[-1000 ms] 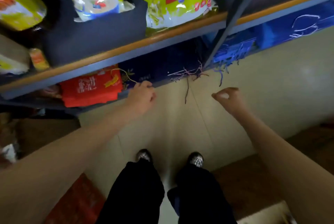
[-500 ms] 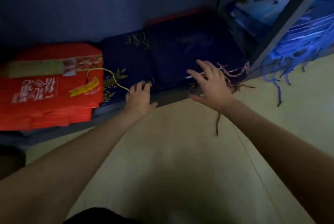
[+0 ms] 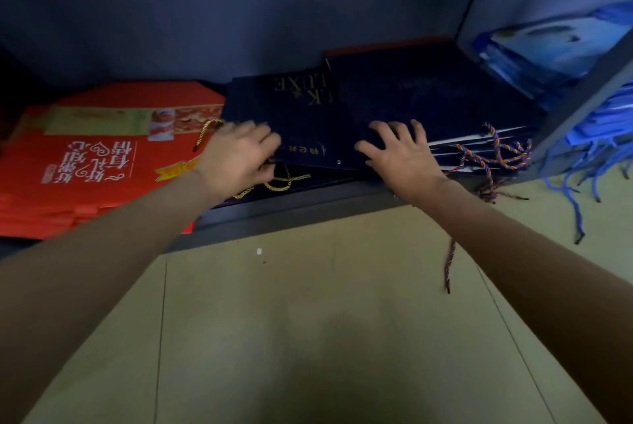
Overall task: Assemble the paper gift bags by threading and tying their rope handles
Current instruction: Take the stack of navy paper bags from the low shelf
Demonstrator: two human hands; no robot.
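Now, hands flat — atop navy bags

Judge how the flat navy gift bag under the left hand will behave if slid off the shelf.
The navy gift bag lies folded flat, so it is probably light and would bend when lifted by one edge. Its gold rope handle hangs loose and may snag. The left hand rests on it.
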